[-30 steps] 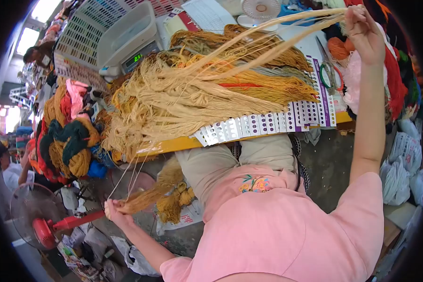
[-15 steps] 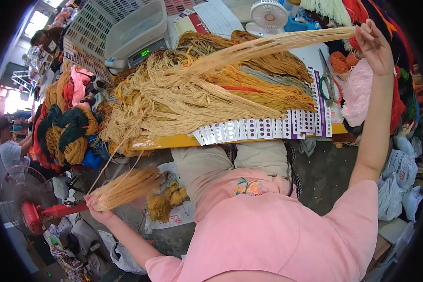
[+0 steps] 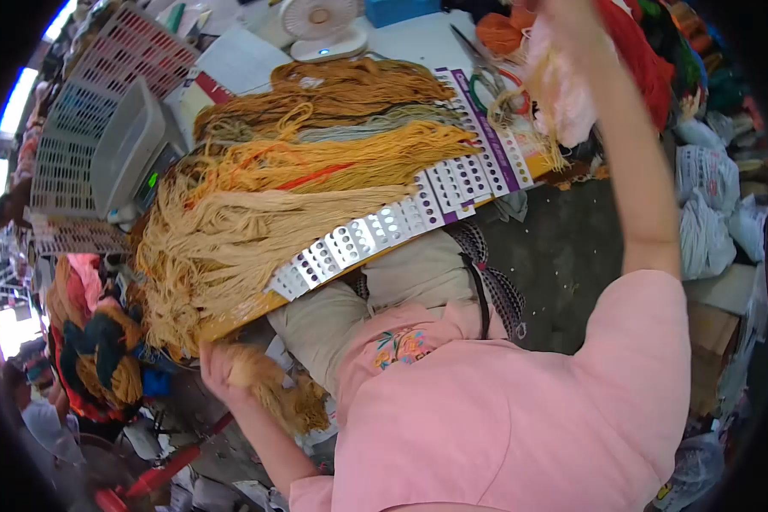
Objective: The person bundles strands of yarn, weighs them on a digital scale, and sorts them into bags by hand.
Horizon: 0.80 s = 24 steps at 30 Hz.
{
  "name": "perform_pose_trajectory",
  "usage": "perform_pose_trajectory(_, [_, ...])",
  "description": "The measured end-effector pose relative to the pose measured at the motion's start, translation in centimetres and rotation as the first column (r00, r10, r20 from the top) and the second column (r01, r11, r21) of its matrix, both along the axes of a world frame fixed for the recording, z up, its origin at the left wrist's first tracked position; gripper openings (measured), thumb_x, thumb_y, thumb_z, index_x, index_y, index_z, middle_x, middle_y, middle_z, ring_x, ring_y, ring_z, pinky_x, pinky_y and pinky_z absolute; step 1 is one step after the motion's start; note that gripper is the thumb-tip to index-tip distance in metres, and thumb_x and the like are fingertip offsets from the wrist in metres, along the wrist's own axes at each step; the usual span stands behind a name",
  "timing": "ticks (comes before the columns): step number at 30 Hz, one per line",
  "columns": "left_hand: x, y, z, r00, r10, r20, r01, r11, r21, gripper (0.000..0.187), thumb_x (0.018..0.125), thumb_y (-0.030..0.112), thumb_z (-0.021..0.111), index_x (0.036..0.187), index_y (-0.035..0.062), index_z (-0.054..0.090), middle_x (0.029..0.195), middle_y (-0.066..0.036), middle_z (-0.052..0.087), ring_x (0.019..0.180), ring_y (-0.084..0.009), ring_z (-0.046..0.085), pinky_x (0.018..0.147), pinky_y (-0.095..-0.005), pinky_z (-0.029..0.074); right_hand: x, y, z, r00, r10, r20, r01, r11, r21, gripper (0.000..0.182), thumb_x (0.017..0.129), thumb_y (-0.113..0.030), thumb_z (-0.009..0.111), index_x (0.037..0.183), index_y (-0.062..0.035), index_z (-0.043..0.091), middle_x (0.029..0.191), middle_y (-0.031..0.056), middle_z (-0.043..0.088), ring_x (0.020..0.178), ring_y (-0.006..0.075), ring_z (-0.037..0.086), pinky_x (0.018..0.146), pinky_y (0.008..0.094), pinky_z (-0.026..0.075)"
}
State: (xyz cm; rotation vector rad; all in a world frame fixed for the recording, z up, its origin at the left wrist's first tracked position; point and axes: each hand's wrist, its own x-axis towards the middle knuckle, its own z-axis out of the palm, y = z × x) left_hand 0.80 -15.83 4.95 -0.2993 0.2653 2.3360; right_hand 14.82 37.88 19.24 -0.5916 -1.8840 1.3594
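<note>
My left hand (image 3: 220, 372) is closed around a bundle of beige thread (image 3: 260, 369), whose loose end trails beside my knee, below the table's front edge. My right hand (image 3: 563, 19) is raised at the top edge, blurred and partly cut off; beige strands (image 3: 561, 85) hang from it over a pale pink hank (image 3: 542, 64). Between my hands, beige threads (image 3: 230, 235) lie across the table, their ends at a row of punched white cards (image 3: 358, 241). Yellow-orange threads (image 3: 375, 158) and brown threads (image 3: 358, 85) lie behind them.
Scissors (image 3: 486, 81) lie near the pink hank. A small white fan (image 3: 320, 38), a plastic basket (image 3: 77, 145) and a scale with a tray (image 3: 132, 145) stand at the back and left. Coloured yarn (image 3: 98, 341) hangs at left; white bags (image 3: 708, 230) lie at right.
The beige hank stretched from my right hand over the table has come away, and its strands now hang by the pink hank. My left hand has moved nearer the table edge. The view has turned.
</note>
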Motion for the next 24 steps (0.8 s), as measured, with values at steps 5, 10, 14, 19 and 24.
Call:
perform_pose_trajectory(5, [1.1,18.3,4.4,0.896,-0.438,-0.069,0.433,0.898,-0.084,0.028,0.084,0.014,0.031,0.061,0.0042,0.044,0.047,0.000,0.045,0.029,-0.0019,0.030,0.029,-0.0146,0.025,1.3,-3.9,-15.3,0.951,0.249,0.181,-0.172,0.917,-0.359,0.015,0.070,-0.019,0.056,0.066,-0.0044,0.057,0.053,-0.0041,0.045,0.048,0.0043,0.040,0.045,0.0183,0.031])
perform_pose_trajectory(10, [5.1,28.6,2.0,0.576,-0.796,-0.184,0.431,0.488,-0.759,0.020,0.080,0.017,0.044,0.092,0.0011,0.050,0.080,-0.007,0.057,0.047,-0.0039,0.037,0.043,-0.0173,0.032,3.5,-7.7,-20.3,0.934,0.175,0.311,-0.106,0.968,-0.228,0.014,0.066,-0.014,0.058,0.066,0.0005,0.059,0.057,0.0044,0.056,0.052,0.0098,0.051,0.049,0.0229,0.039])
perform_pose_trajectory(14, [7.2,32.1,-3.5,0.448,-0.894,-0.011,0.359,0.191,-0.913,0.017,0.078,0.017,0.046,0.086,0.0029,0.048,0.078,-0.006,0.054,0.051,-0.0077,0.044,0.042,-0.0200,0.034,3.2,-10.1,-21.8,0.971,-0.006,0.237,-0.021,0.994,0.110,0.008,0.061,-0.009,0.055,0.062,-0.0016,0.054,0.057,0.0096,0.046,0.056,0.0250,0.048,0.050,0.0324,0.037])
perform_pose_trajectory(19, [7.9,33.8,-5.9,0.271,-0.959,-0.080,0.247,0.149,-0.957,0.015,0.077,0.014,0.048,0.065,0.0049,0.049,0.057,0.000,0.047,0.047,-0.0063,0.040,0.041,-0.0193,0.033,3.7,-11.0,-22.1,0.971,-0.072,0.227,0.002,0.956,0.294,0.009,0.059,-0.005,0.056,0.067,-0.0010,0.053,0.065,0.0089,0.049,0.062,0.0241,0.048,0.058,0.0320,0.036])
perform_pose_trajectory(24, [7.6,32.2,-4.6,0.274,-0.960,-0.056,0.250,0.127,-0.960,0.014,0.077,0.012,0.048,0.064,0.0058,0.048,0.051,0.001,0.044,0.041,-0.0064,0.037,0.038,-0.0190,0.031,5.0,-10.8,-22.0,0.963,-0.050,0.264,-0.047,0.936,0.350,0.014,0.059,-0.006,0.056,0.073,-0.0025,0.054,0.070,0.0084,0.050,0.066,0.0243,0.048,0.060,0.0315,0.037])
